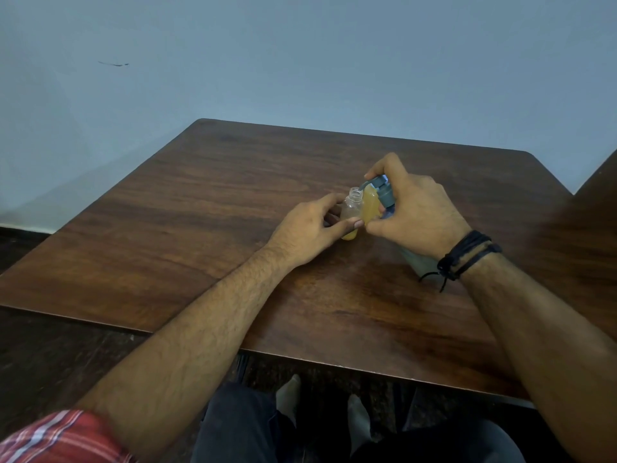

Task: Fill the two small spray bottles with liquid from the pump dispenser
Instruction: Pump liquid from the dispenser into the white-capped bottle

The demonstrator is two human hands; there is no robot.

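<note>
Left hand (309,225): its thumb and fingers (354,223) are curled round the open spray bottle (351,208), pinching its lower body and holding it upright on the table.
Open spray bottle: uncapped, clear, with amber liquid pooled low, just below the left thumb; its mouth stands above the left fingertips.
Second spray bottle (371,207): full of amber liquid, wedged between the left fingertips and the right thumb, touching the open bottle's side.
Right hand (417,215): wrapped round the pump dispenser (384,192), index finger bent over the grey pump head, thumb low against the second bottle.
Pump dispenser: its spout pokes out from under the right index finger and ends right over the open bottle's mouth; the bluish body shows below the right wrist, mostly hidden by the hand.
Wristbands (467,257): dark cords on the right wrist, loose ends dangling toward the table.
Table (200,212): dark wood; wide bare surface beyond the left knuckles out to the left edge, and bare wood beyond both sets of fingertips up to the far edge against the wall (300,61).
Near edge: well behind both wrists, crossed by the forearms.
Right side: a further dark wooden surface (597,208) lies past the right wrist; whether it touches the table cannot be told.
</note>
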